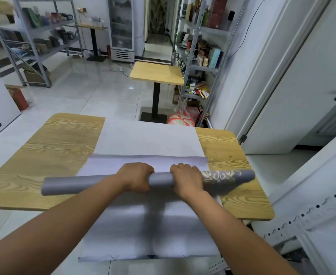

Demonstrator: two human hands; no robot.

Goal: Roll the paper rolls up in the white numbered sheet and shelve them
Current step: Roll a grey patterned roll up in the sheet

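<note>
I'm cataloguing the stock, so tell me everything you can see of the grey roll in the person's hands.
The grey roll is a long paper tube, plain grey along its left and middle, with a pale ornamental pattern near its right end. It lies crosswise, almost level, over the white sheet on the wooden table. The left hand and right hand grip it side by side near the middle. Both ends jut past the sheet's sides.

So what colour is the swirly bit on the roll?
Pale gold swirls on grey, at the right end of the roll. The head view shows it.
</note>
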